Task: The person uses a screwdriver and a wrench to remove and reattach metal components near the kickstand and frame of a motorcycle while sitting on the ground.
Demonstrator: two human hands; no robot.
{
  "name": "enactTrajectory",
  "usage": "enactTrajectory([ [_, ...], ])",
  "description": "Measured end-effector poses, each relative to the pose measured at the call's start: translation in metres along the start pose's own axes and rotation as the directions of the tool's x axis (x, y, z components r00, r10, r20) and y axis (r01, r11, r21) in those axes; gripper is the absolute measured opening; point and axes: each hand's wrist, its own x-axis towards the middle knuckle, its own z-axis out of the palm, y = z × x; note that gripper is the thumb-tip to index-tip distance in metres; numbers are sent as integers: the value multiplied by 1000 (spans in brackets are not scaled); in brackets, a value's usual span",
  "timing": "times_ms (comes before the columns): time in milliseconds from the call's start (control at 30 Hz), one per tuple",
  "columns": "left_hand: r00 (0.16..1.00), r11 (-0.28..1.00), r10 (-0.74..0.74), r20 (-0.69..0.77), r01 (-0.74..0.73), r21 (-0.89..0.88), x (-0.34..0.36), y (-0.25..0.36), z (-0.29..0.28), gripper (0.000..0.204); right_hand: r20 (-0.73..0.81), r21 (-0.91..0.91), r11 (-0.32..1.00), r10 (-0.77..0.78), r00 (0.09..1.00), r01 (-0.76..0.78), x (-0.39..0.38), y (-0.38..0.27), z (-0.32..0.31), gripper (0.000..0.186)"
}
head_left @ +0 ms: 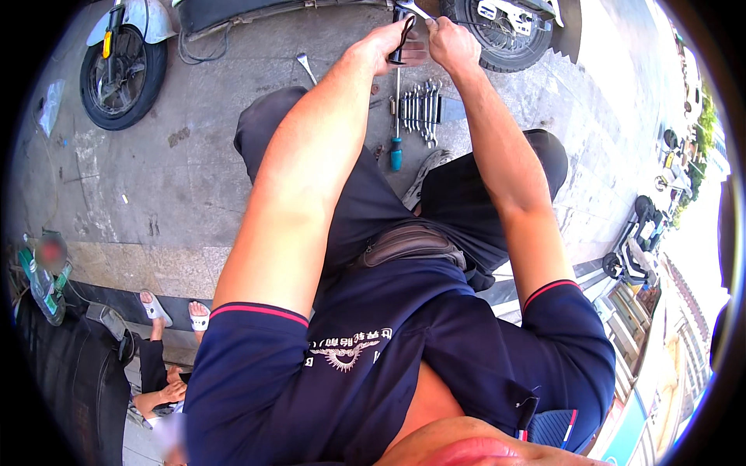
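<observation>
My right hand [454, 46] is closed on a silver wrench [417, 10], whose far end reaches up and left to a black part at the top edge. Beside it, my left hand [386, 45] is at a narrow black looped part [402, 40], with blurred fingers showing beyond it; the part's exact kind is unclear. Both arms stretch forward over my bent knees. Below the hands, a long screwdriver with a teal handle [396, 154] lies on the ground. Just right of its shaft, several silver wrenches [422, 111] lie in a row.
Close to my right hand stands a scooter wheel [509, 39]. Another wheel [123, 74] is at the far left. A single wrench [306, 67] lies on the paving left of my arms. Another person's sandalled foot [155, 307] shows at lower left. Parked scooters [639, 247] line the right.
</observation>
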Motion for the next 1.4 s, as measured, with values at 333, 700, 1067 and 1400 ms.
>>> enactTrajectory([
  [333,974,990,42,223,-10,-143,37,-5,-20,66,218,-116,989,-69,974,96,-16,-15,-18,135],
  [700,917,778,108,385,163,-606,43,-3,7,36,-7,-246,969,-17,1000,14,-28,-36,-8,110],
  [1067,767,837,211,606,179,-517,94,-28,-31,42,61,-200,980,33,998,-20,-31,-68,-36,101],
  [1400,773,834,211,598,176,-523,93,-28,-32,43,124,16,989,143,982,-146,-34,-89,-63,106],
])
